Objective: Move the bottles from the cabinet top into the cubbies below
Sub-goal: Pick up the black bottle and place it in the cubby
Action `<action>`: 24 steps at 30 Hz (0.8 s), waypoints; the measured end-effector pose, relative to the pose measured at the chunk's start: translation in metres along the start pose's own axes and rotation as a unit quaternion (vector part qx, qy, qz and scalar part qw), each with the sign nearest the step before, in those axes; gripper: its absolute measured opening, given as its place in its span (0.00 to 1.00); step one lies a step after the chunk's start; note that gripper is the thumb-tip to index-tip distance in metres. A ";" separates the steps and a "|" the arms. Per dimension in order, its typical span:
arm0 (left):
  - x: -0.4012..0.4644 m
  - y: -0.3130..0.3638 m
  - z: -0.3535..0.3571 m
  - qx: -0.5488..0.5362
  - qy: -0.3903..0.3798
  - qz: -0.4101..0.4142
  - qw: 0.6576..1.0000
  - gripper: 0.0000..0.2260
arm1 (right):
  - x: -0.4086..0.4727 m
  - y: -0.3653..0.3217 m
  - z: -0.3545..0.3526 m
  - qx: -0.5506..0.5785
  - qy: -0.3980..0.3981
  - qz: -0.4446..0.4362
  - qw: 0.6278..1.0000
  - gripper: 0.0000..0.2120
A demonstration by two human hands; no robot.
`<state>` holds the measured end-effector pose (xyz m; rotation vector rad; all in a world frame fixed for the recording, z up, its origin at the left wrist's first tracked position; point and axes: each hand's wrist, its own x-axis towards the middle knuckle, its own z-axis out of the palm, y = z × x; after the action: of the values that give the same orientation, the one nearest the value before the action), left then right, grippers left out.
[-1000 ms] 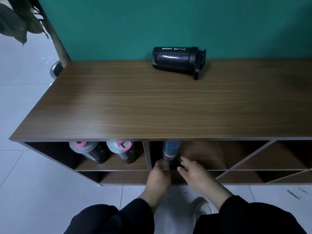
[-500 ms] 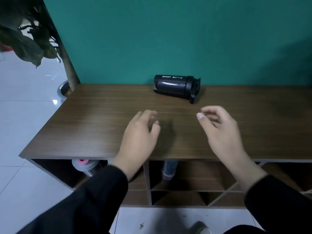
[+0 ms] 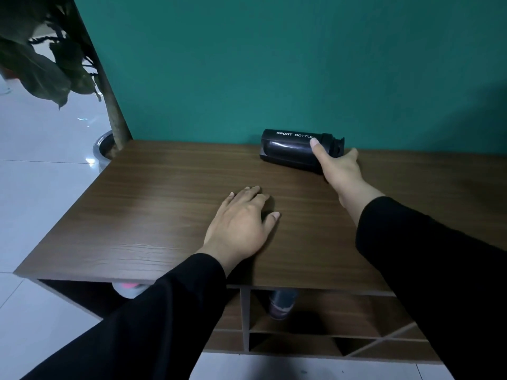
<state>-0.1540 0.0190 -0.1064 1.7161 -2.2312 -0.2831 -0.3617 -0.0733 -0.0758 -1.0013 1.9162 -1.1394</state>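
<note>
A black sport bottle (image 3: 290, 149) lies on its side at the back of the wooden cabinet top (image 3: 164, 209), against the teal wall (image 3: 274, 64), its lid pointing right. The right hand (image 3: 338, 165) reaches across to it with the thumb laid over the upper side near the lid and the other fingers (image 3: 354, 153) wrapped behind the lid end; the hand is closing around the bottle, which rests on the wood. The left hand (image 3: 241, 226) lies palm down on the cabinet top nearer the front edge, fingers loosely spread and holding nothing. Both arms wear black sleeves (image 3: 439, 270). In the cubbies below, a dark bottle (image 3: 282, 304) sits in the compartment just right of the vertical divider (image 3: 245, 319), and a bottle with a pink and grey lid (image 3: 129, 289) shows in the left compartment. A potted plant (image 3: 41, 58) stands on the white tiled floor (image 3: 41, 174) at the cabinet's left end.
</note>
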 end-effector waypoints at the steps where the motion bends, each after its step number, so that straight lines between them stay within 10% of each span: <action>1: 0.001 0.000 0.000 -0.001 0.002 0.000 1.000 0.27 | 0.004 -0.002 0.003 0.000 0.004 0.003 1.000 0.64; 9: 0.004 0.000 0.000 -0.019 0.019 -0.004 1.000 0.26 | 0.008 0.000 0.012 0.095 0.041 -0.063 0.993 0.53; 17: -0.015 0.003 -0.015 -0.281 0.111 -0.023 0.953 0.38 | -0.056 0.011 -0.043 0.108 0.102 -0.204 0.968 0.39; 24: -0.057 0.086 -0.045 -0.064 0.148 0.134 0.978 0.48 | -0.171 0.006 -0.111 -0.087 0.078 -0.339 0.933 0.42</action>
<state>-0.2019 0.0980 -0.0423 1.2790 -2.1362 -0.0978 -0.3765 0.1194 -0.0105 -1.8106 1.8614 -1.4684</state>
